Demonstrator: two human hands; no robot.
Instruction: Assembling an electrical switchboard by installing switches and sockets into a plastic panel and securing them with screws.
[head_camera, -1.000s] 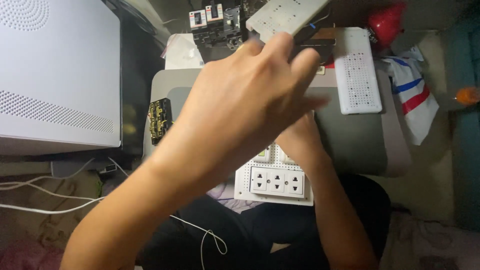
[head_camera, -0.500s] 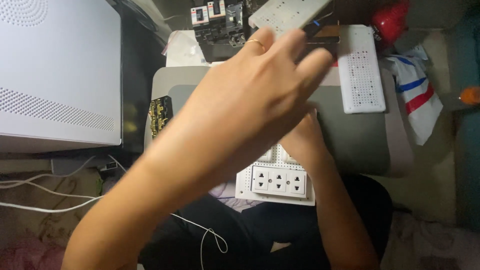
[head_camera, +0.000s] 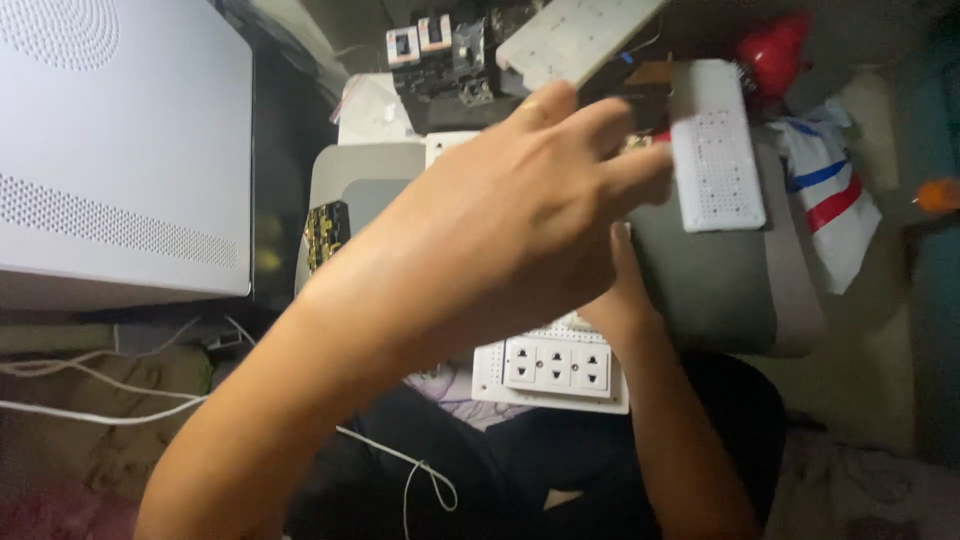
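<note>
While L hand reaches fwd, R hand – mostly hidden – touches socket panel.

left hand: mine, bare, no glove, no watch
ring: thin band on one finger of my left hand, near the knuckle
left forearm: bare all the way to the frame edge, no sleeve in view
right hand: bare, mostly hidden behind my left hand
right forearm: bare too, no sleeve, no strap
legs: dark trousers or shorts, can't tell which
cord: thin white string lying across my lap
</note>
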